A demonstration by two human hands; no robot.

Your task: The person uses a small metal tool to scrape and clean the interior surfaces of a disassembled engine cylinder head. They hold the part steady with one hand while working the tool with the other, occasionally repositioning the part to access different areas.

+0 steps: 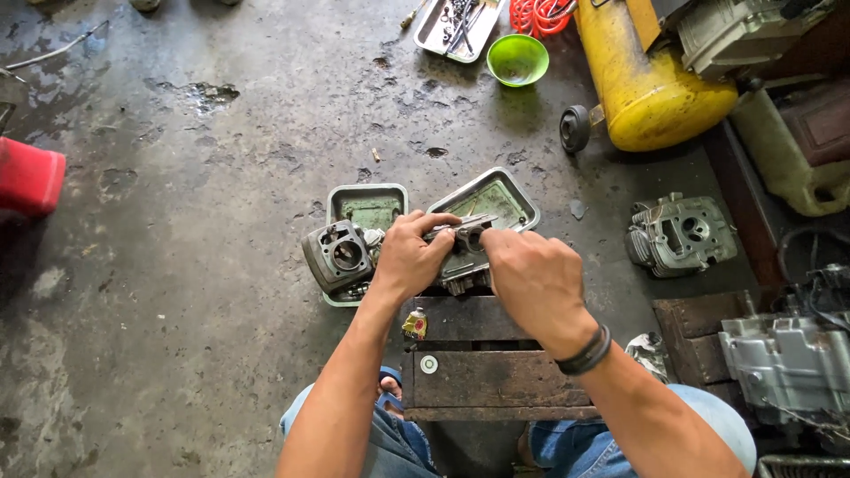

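Both my hands clamp the engine part: left hand wraps it steady on the wooden block (fingers curled), right hand pinches its edge.

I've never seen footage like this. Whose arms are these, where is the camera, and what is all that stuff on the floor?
There is no machine here, only a person. The camera sits on their head and looks down, so the two bare arms coming up from the bottom edge are their own. The left hand and the right hand together grip a grey metal engine part over a dark wooden block between their knees.

On the wet concrete floor lie two metal trays, the near one with a finned engine cylinder resting on it. Another engine part lies to the right. Further off stand a green bowl, a tray of tools and a yellow tank. A red thing shows at the left edge.
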